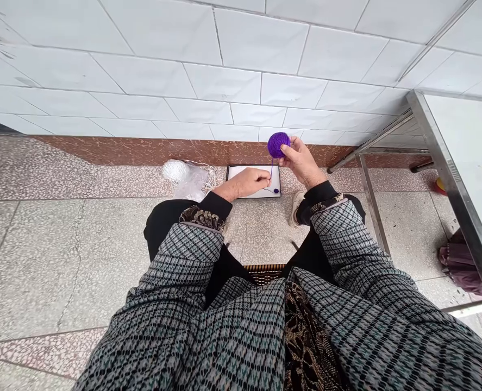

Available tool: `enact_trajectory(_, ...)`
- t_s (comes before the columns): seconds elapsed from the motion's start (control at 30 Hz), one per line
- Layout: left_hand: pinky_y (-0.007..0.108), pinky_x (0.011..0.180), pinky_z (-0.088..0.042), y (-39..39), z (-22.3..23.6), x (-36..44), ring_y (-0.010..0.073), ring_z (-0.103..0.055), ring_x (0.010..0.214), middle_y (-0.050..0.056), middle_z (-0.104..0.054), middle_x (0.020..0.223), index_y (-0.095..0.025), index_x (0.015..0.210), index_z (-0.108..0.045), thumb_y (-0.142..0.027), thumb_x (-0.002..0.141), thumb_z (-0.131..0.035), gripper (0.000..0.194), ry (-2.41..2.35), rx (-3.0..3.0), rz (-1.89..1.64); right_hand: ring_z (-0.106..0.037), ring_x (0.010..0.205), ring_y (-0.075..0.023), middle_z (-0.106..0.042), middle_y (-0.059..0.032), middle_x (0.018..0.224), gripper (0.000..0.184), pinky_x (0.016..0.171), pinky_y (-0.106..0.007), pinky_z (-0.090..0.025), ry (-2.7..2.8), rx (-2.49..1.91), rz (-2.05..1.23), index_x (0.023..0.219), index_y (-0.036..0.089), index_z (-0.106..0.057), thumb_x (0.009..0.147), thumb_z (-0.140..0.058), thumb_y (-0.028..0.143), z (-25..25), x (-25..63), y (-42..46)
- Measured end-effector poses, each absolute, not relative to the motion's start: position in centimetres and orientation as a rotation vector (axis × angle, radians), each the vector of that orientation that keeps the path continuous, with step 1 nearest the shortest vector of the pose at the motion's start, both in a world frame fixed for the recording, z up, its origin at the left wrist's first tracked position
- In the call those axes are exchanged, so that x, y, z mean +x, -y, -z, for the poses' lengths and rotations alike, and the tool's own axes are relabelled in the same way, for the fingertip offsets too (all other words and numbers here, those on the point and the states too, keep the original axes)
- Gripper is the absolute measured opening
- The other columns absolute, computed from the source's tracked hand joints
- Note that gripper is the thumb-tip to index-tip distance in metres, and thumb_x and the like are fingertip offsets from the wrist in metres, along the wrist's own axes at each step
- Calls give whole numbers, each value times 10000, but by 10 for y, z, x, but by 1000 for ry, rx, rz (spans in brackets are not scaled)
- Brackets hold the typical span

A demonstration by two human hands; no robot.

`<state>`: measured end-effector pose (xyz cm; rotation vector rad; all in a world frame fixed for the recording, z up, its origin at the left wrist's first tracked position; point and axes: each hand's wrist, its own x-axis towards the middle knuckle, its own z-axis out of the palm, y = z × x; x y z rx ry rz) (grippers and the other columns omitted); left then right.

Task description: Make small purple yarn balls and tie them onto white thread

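A ball of purple yarn (279, 145) is gripped in my right hand (300, 161), thumb across its near side and fingers behind it. From the ball a single strand of yarn (272, 167) runs down to my left hand (246, 183), whose fingers are pinched together on it. Below my hands a shallow white tray with a dark rim (254, 197) lies on the floor. In its near right corner rests a small purple wad of yarn (276, 191), with a thin strand leading from it toward my left hand. My left hand covers part of the tray.
White yarn (176, 170) and a clear plastic bag (192, 183) lie on the floor left of the tray. A metal-framed table (461, 190) stands at the right, dark purple cloth (463, 266) beneath it. The tiled wall (241, 81) rises just ahead.
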<state>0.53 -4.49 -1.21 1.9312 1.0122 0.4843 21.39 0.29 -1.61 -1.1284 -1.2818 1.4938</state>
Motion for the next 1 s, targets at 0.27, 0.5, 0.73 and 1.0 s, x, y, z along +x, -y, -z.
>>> enact_trajectory(0.27, 298, 784, -454, 42, 8, -9, 169, -625, 798, 36, -729, 826, -190, 781, -669, -217, 898, -553, 167, -1178, 1965, -691, -545, 663, -124, -611, 27, 851, 345, 586, -255, -455, 2034, -1468, -1617, 1050, 219, -552, 811, -769, 95, 8, 213, 10)
enact_trajectory(0.5, 307, 805, -482, 33, 10, -19, 178, -629, 791, 23, -707, 768, -190, 760, -670, -201, 894, -564, 171, -1297, 1922, -700, -613, 781, -107, -670, -9, 1034, 464, 644, -214, -533, 1740, -688, -2041, 1197, 209, -593, 828, -864, 287, 3, 227, 7)
enact_trajectory(0.73, 285, 737, -434, 39, 10, -6, 149, -564, 695, -18, -620, 684, -190, 739, -644, -210, 895, -563, 177, -1193, 1911, -565, -599, 750, -118, -677, -23, 1015, 665, 642, -238, -544, 1355, -878, -1715, 1295, 228, -570, 869, -886, 629, 14, 224, -2)
enact_trajectory(1.0, 300, 726, -409, 43, 16, -2, 156, -561, 701, 15, -670, 745, -188, 765, -674, -212, 910, -567, 181, -1122, 2041, -539, -528, 584, -86, -631, 24, 872, 353, 547, -230, -481, 1724, -1503, -1415, 1175, 188, -547, 923, -788, 136, 20, 209, 2)
